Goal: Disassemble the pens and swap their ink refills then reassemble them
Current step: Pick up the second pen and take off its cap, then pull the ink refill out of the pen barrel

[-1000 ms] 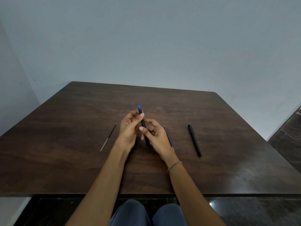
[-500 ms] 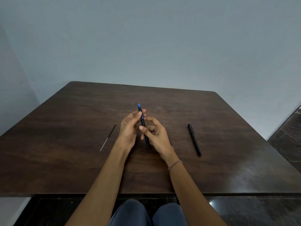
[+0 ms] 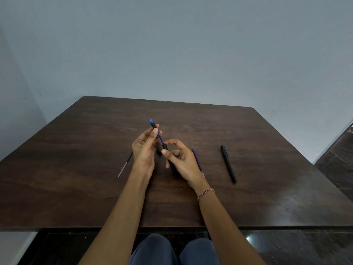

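Mid-frame, left hand (image 3: 144, 150) pinching blue tip (image 3: 152, 124), right hand (image 3: 183, 161) clamped on barrel (image 3: 174, 170), refill (image 3: 161, 137) bared between: opposed grips, likely for straight pull. Loose refill (image 3: 124, 168) left, pen (image 3: 228, 163) right, parked aside.

Plain room, type unclear. Dark wood table (image 3: 76, 188) against bare grey wall (image 3: 172, 44). Dark tiled floor (image 3: 340, 150).

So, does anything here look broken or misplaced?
Nothing stands out. The left hand and right hand hold a pen pulled apart; a thin refill, a blue refill and a black pen lie on the table.
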Demonstrator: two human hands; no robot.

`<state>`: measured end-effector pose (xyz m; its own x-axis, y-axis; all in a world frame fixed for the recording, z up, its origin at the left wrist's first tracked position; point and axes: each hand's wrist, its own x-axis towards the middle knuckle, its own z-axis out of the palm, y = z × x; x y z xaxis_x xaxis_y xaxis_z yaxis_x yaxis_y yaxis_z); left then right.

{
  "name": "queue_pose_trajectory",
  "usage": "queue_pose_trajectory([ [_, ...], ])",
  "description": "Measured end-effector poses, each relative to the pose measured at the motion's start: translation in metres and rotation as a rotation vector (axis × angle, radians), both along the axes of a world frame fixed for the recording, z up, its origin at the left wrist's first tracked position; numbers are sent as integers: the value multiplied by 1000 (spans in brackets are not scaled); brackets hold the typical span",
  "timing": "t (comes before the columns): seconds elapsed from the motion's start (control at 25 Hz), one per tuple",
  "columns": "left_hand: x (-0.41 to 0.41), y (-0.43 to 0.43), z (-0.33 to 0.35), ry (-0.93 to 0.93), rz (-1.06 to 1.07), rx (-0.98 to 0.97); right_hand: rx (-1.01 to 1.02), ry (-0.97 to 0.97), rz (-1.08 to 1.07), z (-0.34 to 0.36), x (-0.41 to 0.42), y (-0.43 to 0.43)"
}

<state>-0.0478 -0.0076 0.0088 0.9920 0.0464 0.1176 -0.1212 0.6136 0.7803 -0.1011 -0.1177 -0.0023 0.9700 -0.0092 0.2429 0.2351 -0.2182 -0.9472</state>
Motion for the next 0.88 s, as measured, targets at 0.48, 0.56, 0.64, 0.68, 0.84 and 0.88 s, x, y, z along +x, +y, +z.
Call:
queue_pose_trajectory([
  [0.48, 7, 5, -4, 14, 129, -75, -69, -15, -4, -3, 2, 0],
  [0.56, 10, 8, -5, 34, 167, -105, -58, -15, -3, -2, 1, 0],
  [0.64, 12, 10, -7, 37, 245, -56, -37, -27, -12, -2, 1, 0],
  [0.68, 13, 10, -9, 37, 321, 82, -30, -39, -23, -2, 1, 1],
  [0.84, 4, 8, -15, -70, 650, 965, 7, -70, -57, -3, 2, 0],
  [0.88, 2, 8, -15, -88, 670, 1088, 11, -72, -63, -3, 3, -1],
])
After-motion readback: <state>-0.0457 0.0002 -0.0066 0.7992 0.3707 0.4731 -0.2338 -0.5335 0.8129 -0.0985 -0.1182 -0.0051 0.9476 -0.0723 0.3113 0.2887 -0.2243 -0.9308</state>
